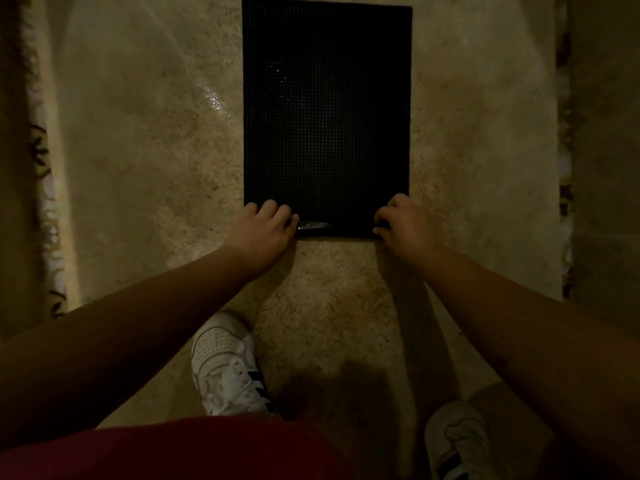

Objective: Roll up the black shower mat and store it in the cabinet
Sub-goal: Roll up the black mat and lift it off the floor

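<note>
**Black shower mat: near edge gripped by both hands**

Left hand: fingers curled over the mat's near left corner, clamped on its edge. Right hand: fingers closed on the near right corner. Black shower mat: rectangular, grid-textured, lying flat and unrolled on the speckled beige floor, long side running away from the person; small glossy patch at the near edge between the hands. White sneakers: black stripes, standing just behind the mat. Patterned fabric border: along the far left.
</note>
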`<state>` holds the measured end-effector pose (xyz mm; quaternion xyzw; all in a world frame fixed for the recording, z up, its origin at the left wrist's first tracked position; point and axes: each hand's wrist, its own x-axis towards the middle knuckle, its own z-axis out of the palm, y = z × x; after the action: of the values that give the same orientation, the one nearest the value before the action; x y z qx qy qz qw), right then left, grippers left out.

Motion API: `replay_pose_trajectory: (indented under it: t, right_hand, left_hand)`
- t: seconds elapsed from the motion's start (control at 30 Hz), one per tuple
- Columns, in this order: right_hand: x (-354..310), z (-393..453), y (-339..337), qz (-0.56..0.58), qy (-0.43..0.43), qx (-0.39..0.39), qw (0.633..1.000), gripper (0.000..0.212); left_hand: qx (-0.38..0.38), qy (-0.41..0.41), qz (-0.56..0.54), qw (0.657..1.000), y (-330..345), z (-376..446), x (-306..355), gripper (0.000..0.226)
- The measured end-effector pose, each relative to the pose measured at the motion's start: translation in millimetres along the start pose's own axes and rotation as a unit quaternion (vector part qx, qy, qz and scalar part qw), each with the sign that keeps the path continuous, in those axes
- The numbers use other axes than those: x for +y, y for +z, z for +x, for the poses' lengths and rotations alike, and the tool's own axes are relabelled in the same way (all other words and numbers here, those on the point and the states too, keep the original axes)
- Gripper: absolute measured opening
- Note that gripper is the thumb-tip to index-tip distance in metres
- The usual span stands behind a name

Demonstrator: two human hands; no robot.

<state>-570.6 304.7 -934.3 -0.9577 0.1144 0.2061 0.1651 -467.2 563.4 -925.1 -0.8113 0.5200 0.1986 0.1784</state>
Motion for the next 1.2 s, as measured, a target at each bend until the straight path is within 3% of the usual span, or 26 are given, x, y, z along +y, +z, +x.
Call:
replay_pose_trajectory:
  t: [0.2,0.33,0.53,0.63,0.83,1.0,1.2]
  right_hand:
    - [-1.6,-3.8,5.4,-0.051,-0.019,0.007,0.998,0.022]
    - [-1.9,0.9,8.2,-0.068,-0.026,-0.012,0.997,0.025]
    - [-5.1,-4.3,7.8,-0.071,-0.044,-0.008,0.997,0.015]
    - [-8.0,-14.4,11.2,-0.065,-0.059,0.017,0.996,0.029]
    - [-4.6,-3.4,7.9,-0.078,-0.047,-0.029,0.995,0.016]
    - [4.8,-0.5,4.1,-0.018,-0.040,-0.014,0.999,0.022]
    - [11.7,6.1,-3.6,-0.006,-0.068,-0.084,0.994,0.027]
  left_hand:
    - [-0.025,-0.013,-0.042,0.999,0.8,5.5,2.1,0.055]
    - [0.007,-0.001,-0.078,0.997,13.7,-1.3,1.5,0.061]
    - [0.008,-0.018,-0.068,0.997,13.0,-1.5,7.0,0.065]
    - [0.002,-0.035,-0.062,0.997,7.1,4.5,8.8,0.064]
    - [-0.012,-0.041,-0.070,0.997,-1.9,15.6,5.8,0.054]
    - [-0.003,-0.044,-0.101,0.994,-5.5,19.5,0.4,0.041]
    - [0.024,-0.008,-0.149,0.989,-1.9,15.5,-9.6,0.029]
